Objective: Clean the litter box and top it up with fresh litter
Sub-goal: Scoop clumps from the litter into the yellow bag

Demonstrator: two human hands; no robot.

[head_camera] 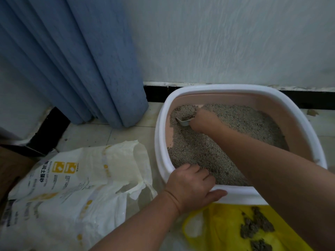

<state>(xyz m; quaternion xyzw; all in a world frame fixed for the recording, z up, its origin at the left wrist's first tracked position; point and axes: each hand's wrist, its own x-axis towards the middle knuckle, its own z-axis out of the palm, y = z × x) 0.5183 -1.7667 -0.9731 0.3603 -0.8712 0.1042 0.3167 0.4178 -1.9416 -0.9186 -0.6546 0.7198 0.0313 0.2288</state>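
The litter box [161, 142] sits right of centre on the tiled floor [90, 134]. At its upper-left corner the right hand [204, 120] is closed round a scoop [183, 121], whose bowl points left into the litter. The left hand [188, 187] clamps the near rim. The yellow bag [223, 223] of clumps [257, 225] lies below at the bottom edge, with a white sack [81, 178] at lower left, a curtain [81, 60] above it and a wall [235, 42] behind.
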